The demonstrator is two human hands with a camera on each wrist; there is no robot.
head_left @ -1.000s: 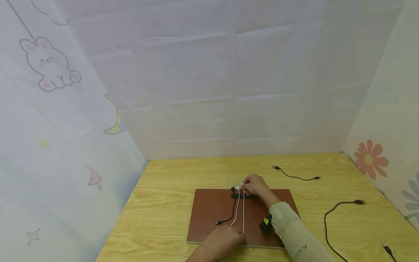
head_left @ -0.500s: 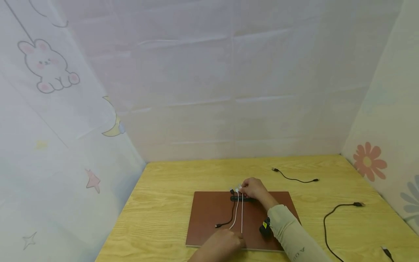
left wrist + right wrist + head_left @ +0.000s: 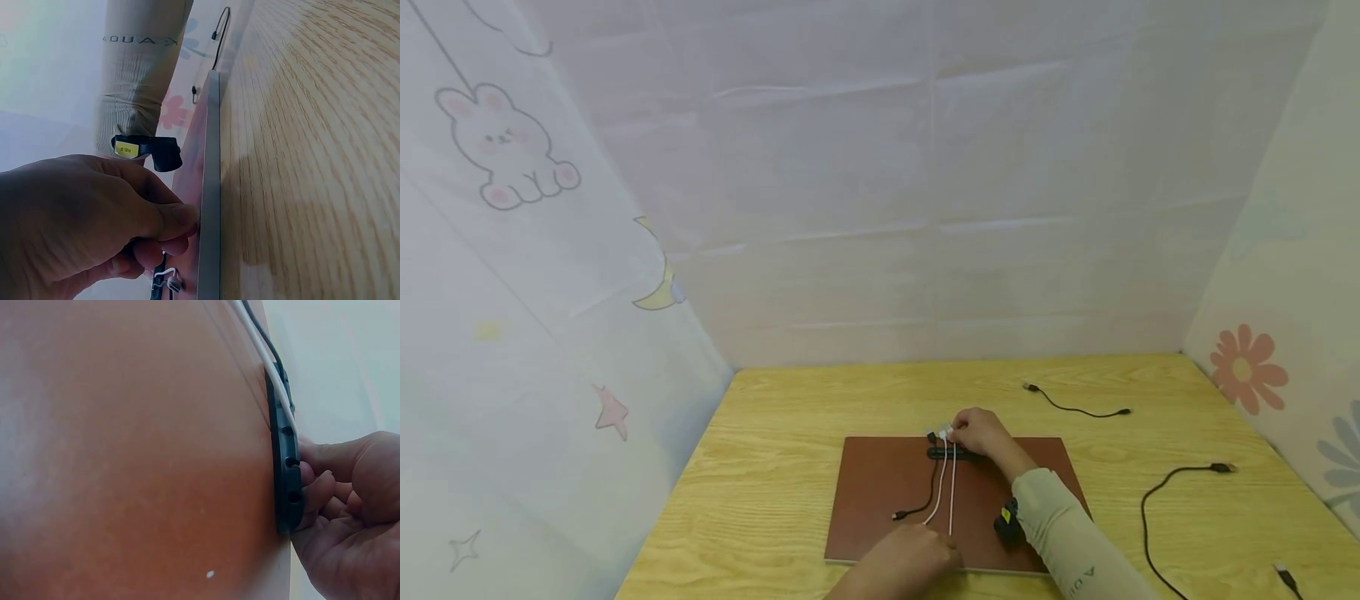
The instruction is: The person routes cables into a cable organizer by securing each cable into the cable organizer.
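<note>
At the near edge of the brown board [image 3: 868, 492], the left hand [image 3: 901, 560] is pinching the straight white cable [image 3: 952, 492], while a black cable [image 3: 933, 485] and a curved white cable [image 3: 941, 483] are lying just left of it. The straight cable is stretching between the hands, its long axis running toward the board's far edge and the black cable holder [image 3: 284, 481]. There the right hand [image 3: 979, 430], nearer to the holder, is gripping the cable's plug end.
</note>
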